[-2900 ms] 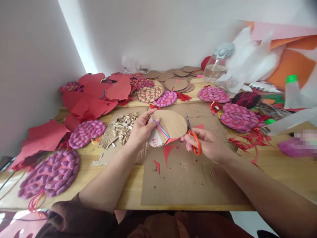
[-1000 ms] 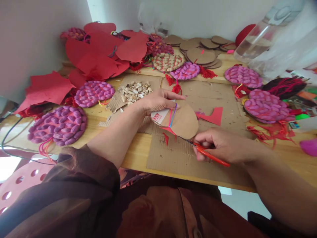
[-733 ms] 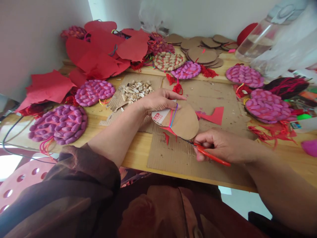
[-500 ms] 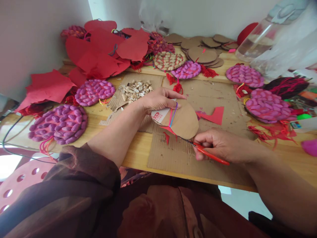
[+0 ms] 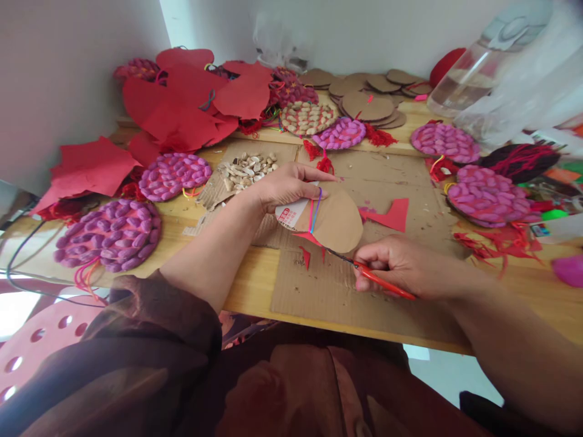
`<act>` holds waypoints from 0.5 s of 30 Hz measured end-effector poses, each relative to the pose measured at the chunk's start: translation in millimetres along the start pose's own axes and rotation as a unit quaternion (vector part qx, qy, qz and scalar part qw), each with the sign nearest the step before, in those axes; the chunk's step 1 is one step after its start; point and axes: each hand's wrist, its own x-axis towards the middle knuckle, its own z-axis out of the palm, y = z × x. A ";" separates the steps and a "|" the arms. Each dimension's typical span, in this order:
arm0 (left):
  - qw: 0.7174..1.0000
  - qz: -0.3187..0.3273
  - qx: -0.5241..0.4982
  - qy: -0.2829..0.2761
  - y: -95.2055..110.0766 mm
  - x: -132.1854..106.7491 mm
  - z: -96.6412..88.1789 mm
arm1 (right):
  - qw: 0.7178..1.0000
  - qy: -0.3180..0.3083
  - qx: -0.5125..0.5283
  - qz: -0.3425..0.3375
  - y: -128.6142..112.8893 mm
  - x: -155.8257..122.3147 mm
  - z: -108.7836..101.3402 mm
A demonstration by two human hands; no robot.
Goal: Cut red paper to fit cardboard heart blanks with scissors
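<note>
My left hand (image 5: pixel 289 185) grips a round cardboard disc (image 5: pixel 341 221) at its upper left, thumb on top. Pink and blue cords (image 5: pixel 315 212) cross the disc, and a printed white label shows near its left edge. A strip of red paper (image 5: pixel 310 238) sticks out from under the disc's lower edge. In my right hand (image 5: pixel 394 264) is a pair of red-handled scissors (image 5: pixel 385 283), its dark blades against that lower edge. Red paper scraps (image 5: pixel 394 215) lie on the cardboard sheet (image 5: pixel 364 303) below.
Peanut shells (image 5: pixel 248 170) are piled beyond my left hand. Purple peanut-covered discs (image 5: pixel 109 233) lie on both sides. Red paper sheets (image 5: pixel 182 109) are heaped at the back left, cardboard discs (image 5: pixel 367 106) at the back. A water bottle (image 5: pixel 473 73) stands at the back right.
The whole view has shifted slightly. My left hand still holds the disc, and the scissors stay at its lower edge with little visible movement.
</note>
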 end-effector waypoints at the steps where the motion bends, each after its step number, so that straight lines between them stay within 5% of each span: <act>1: 1.000 -0.003 0.004 0.009 0.3 0.1 0.2 | 1.000 -0.001 0.006 0.004 0.3 0.4 0.4; 15: 0.998 -0.018 -0.055 0.032 2.8 -2.8 2.9 | 0.999 0.001 0.038 0.010 2.6 0.7 -0.1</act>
